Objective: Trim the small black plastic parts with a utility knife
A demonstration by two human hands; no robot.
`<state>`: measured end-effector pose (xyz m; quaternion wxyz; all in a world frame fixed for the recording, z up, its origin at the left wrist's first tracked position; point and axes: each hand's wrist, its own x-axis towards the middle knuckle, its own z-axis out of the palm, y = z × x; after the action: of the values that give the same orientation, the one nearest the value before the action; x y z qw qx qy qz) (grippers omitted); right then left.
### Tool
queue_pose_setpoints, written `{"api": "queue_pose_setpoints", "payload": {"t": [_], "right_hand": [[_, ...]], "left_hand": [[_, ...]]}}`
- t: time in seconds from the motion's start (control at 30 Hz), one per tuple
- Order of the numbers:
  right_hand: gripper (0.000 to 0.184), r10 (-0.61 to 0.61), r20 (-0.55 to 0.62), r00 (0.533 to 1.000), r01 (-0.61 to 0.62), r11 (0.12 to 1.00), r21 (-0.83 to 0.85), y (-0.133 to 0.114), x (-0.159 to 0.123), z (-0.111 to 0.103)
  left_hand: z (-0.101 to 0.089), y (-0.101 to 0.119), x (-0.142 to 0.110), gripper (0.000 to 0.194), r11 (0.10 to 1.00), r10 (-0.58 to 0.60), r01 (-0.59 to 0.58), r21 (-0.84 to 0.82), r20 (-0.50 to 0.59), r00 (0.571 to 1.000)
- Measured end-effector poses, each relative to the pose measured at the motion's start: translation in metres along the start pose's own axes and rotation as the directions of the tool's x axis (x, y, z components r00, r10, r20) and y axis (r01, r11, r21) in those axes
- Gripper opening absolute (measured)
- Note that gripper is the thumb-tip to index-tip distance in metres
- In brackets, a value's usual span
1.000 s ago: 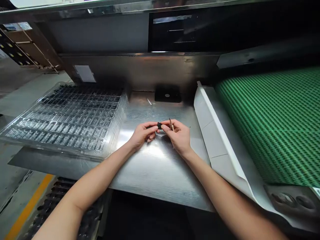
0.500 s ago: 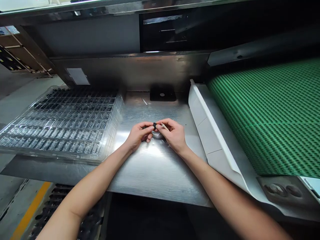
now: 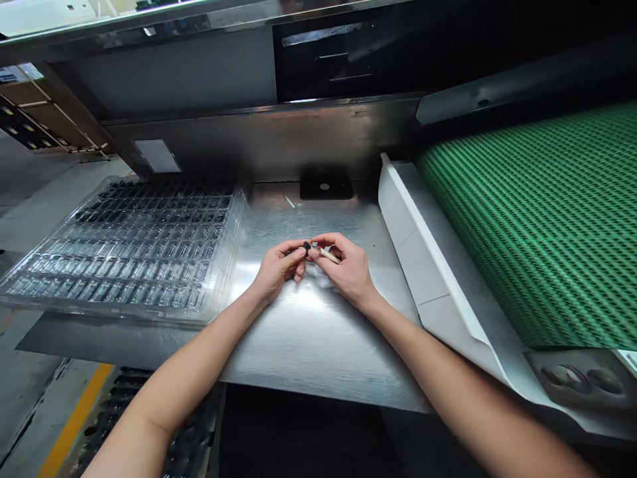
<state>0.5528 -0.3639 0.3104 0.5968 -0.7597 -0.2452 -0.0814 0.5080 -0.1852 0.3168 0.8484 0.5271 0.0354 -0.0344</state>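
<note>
The broad silver metal worktop [image 3: 318,358] looks smooth and glossy with fine scratches, the clear, many-pocketed plastic tray [image 3: 213,282] shiny, the slim beige tool handle [image 3: 330,257] matt, the wide green mesh belt [image 3: 537,232] rough.

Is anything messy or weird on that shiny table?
Maybe two little things. A thin white strip lies slanted and alone on the metal table, left of the flat black block. A dark speck sits beyond the right hand. Both look like stray bits. I see no spill.
</note>
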Motion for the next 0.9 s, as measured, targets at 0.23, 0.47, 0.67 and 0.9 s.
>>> {"api": "queue_pose_setpoints", "payload": {"t": [0.23, 0.47, 0.67, 0.9], "right_hand": [[0.041, -0.129, 0.017, 0.991, 0.131, 0.986, -0.107, -0.005, 0.003, -0.007], [0.041, -0.149, 0.039, 0.988, 0.154, 0.942, -0.299, 0.002, -0.001, -0.002], [0.04, -0.192, 0.05, 0.98, 0.197, 0.921, -0.337, 0.003, -0.001, -0.002], [0.039, -0.192, 0.018, 0.981, 0.186, 0.917, -0.353, 0.003, -0.001, -0.001]], "left_hand": [[0.002, 0.01, -0.001, 0.052, 0.987, 0.011, -0.013, -0.158, -0.011, 1.0], [0.005, 0.01, -0.003, 0.05, 0.982, 0.022, -0.024, -0.189, -0.012, 1.0], [0.004, 0.01, -0.003, 0.049, 0.977, 0.026, -0.029, -0.213, -0.013, 1.0], [0.005, 0.01, -0.003, 0.047, 0.979, 0.015, -0.017, -0.205, -0.015, 1.0]]}}
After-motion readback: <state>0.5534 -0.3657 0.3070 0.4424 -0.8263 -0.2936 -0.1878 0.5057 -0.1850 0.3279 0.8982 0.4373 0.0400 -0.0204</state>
